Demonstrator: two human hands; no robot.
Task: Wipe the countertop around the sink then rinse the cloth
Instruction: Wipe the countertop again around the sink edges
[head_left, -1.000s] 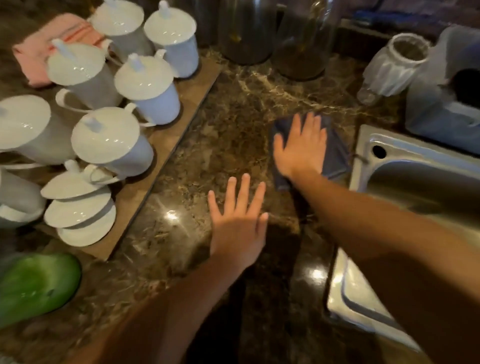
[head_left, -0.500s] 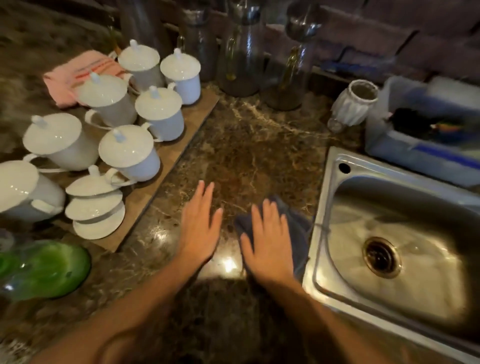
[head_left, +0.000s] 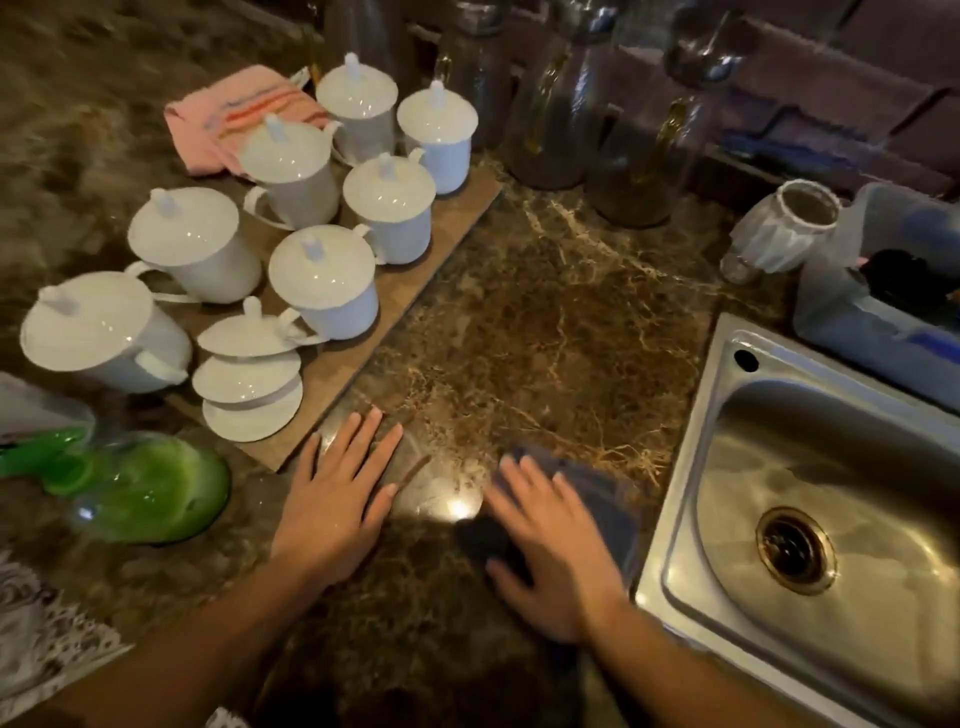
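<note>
The right hand (head_left: 550, 551) lies flat on the cloth (head_left: 602, 499) with its fingers spread. It presses the cloth down on the counter (head_left: 545, 332), so the cloth can rub the stone clean. The hand looks blurry, so I think it is sliding. The cloth is dark blue and sits on the counter just beside the left rim of the sink (head_left: 696, 457). Part of it peeks out past the fingers, and part is hidden under the palm.

The left hand (head_left: 337, 504) is also flat on the counter, fingers spread, holding nothing. I think it is there to lean on and keep the body steady.

Near the left hand is a board (head_left: 415, 280) with white cups (head_left: 322, 275) and lids on it. They stand well apart from the cloth, so wiping will not bump them. A green bottle (head_left: 150, 488) lies farther left. Glass jars (head_left: 561, 119) stand at the back.

The sink looks dry and empty. The cloth is not rinsed yet. That part comes later, I think, since the cloth is close to the sink.
</note>
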